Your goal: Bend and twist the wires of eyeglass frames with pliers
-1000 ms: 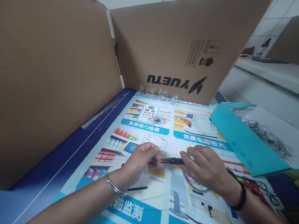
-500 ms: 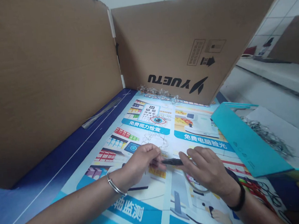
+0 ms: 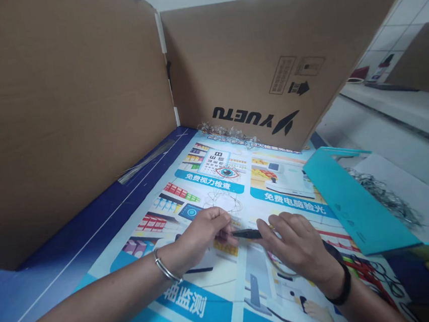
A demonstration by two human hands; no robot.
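My left hand [image 3: 202,233] rests on the printed poster [image 3: 197,294] with its fingers pinched together on something small I cannot make out. My right hand [image 3: 296,246] is closed around black pliers [image 3: 249,234], whose tip points left and meets my left fingertips. A thin wire ring [image 3: 282,271] shows under my right hand. Just beyond my left hand lies a tangle of fine wire loops [image 3: 224,200]. A metal bangle [image 3: 166,269] sits on my left wrist and a black band [image 3: 342,283] on my right.
Tall cardboard panels [image 3: 61,110] wall the left and back. A strip of clear beads [image 3: 227,132] lies along the back panel. An open teal box [image 3: 351,203] with a heap of wire pieces [image 3: 384,195] stands at the right. Thin metal rods [image 3: 144,160] lie at the left.
Both hands stay close together at the same spot; only small shifts of fingers and pliers tip show.
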